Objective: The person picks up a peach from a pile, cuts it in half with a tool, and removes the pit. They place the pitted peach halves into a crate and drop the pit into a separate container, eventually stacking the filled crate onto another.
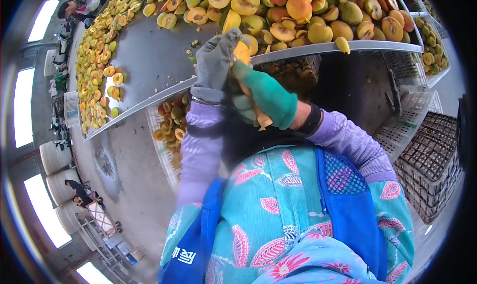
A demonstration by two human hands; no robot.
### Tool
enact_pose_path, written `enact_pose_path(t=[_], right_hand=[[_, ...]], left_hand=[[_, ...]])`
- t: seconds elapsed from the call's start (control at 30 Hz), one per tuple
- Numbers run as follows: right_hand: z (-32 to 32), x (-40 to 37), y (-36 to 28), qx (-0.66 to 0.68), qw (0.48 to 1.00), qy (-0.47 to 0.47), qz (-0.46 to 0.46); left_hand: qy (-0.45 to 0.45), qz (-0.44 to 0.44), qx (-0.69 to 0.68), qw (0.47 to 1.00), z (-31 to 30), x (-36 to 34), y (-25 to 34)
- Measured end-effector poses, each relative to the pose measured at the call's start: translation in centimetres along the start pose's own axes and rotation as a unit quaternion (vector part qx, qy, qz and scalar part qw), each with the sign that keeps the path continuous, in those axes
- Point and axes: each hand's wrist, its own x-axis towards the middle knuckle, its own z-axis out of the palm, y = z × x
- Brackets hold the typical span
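My left hand [213, 63], in a grey glove, is closed around a yellow peach piece [242, 53] above the near edge of the metal table [154, 60]. My right hand [268, 92], in a green glove, grips a tool with a wooden handle [262, 117], its butt pointing down toward me. The working end of the tool meets the fruit between both hands; its shape is hidden. Just beyond my hands lie halved and whole peaches [298, 15] in a heap on the table.
More peach halves [94, 70] line the table's left side. Under the table edge stands a crate of fruit [171, 130]. Stacked plastic crates [427, 155] are at my right, and another fruit-filled crate [432, 48] is farther off. Other people [82, 192] are on the left.
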Motion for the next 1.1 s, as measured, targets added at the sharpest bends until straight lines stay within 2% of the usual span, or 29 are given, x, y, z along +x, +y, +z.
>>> enact_pose_path(t=[0.03,0.13,0.2,0.23,0.33,0.37,0.47,0.5,0.57,0.6,0.63,0.67,0.7,0.73,0.77,0.87,0.93,0.97,1.0,1.03,1.07,1.1], right_hand=[[-0.6,0.1,0.0,0.025,0.998,-0.059,0.014],[0.4,1.7,1.8,-0.186,0.970,0.093,-0.126],[0.2,1.5,0.8,-0.080,0.996,-0.004,-0.025],[0.1,1.3,0.4,-0.026,0.998,-0.051,0.026],[0.2,1.9,1.6,0.102,0.983,-0.152,0.032],[1.2,1.8,1.4,0.047,0.995,-0.082,0.036],[1.9,4.0,3.5,-0.103,0.991,0.043,-0.076],[1.3,4.0,3.1,-0.087,0.996,-0.007,-0.006],[0.2,2.8,1.4,-0.053,0.984,-0.098,0.138],[0.2,2.6,1.8,-0.022,0.986,-0.107,0.124],[0.4,2.4,2.3,0.008,0.987,-0.117,0.109],[0.7,2.2,2.6,0.037,0.987,-0.129,0.092],[0.9,2.3,2.6,0.069,0.983,-0.147,0.087],[1.1,2.5,2.6,0.103,0.977,-0.165,0.081],[1.3,2.7,2.7,0.141,0.970,-0.184,0.076],[0.2,2.0,2.0,0.062,0.961,-0.256,0.088],[-1.3,0.4,1.1,0.038,0.981,-0.154,0.108],[-2.9,-0.1,0.7,0.031,0.987,-0.103,0.121],[-4.3,0.0,0.3,0.025,0.990,-0.054,0.127],[-6.1,0.7,0.4,0.020,0.992,-0.010,0.121],[-7.2,1.0,1.0,0.019,0.992,0.038,0.122],[-6.9,1.0,1.1,0.023,0.995,0.014,0.101]], left_hand=[[0.008,-0.001,0.025,1.000,-0.1,0.1,0.6],[0.003,-0.011,0.110,0.994,-0.4,-0.5,1.9],[-0.022,0.008,0.201,0.979,-1.7,0.5,1.7],[-0.067,-0.029,0.157,0.985,-1.7,0.0,2.4],[-0.137,0.047,0.202,0.969,-3.1,0.5,2.8],[-0.114,0.033,0.176,0.977,-3.4,0.4,2.6],[-0.042,-0.017,0.101,0.994,-3.7,-0.2,1.8],[-0.054,-0.018,0.136,0.989,-3.8,-0.9,1.8],[-0.146,0.000,0.322,0.935,-5.0,-0.5,2.5],[-0.190,0.011,0.409,0.893,-5.4,-0.5,2.8],[-0.196,0.016,0.396,0.897,-4.9,-0.9,3.4],[-0.150,-0.062,0.246,0.956,-4.3,-1.7,3.5],[-0.100,-0.134,0.089,0.982,-3.6,-2.6,3.7],[-0.049,-0.203,-0.068,0.976,-3.2,-2.9,3.9],[-0.085,-0.175,-0.123,0.973,-4.2,-2.3,2.3],[0.123,-0.008,-0.204,0.971,-6.3,-4.7,-0.8],[0.016,-0.026,-0.316,0.948,-13.7,-8.6,-1.6],[0.134,-0.008,-0.066,0.989,-17.5,-9.6,-2.9],[0.241,0.013,0.192,0.951,-19.7,-10.0,-3.4],[0.216,-0.129,0.577,0.777,-15.5,-10.7,1.0],[0.205,-0.122,0.538,0.808,-12.8,-10.3,3.2],[0.194,-0.107,0.496,0.839,-10.4,-8.1,4.8]])
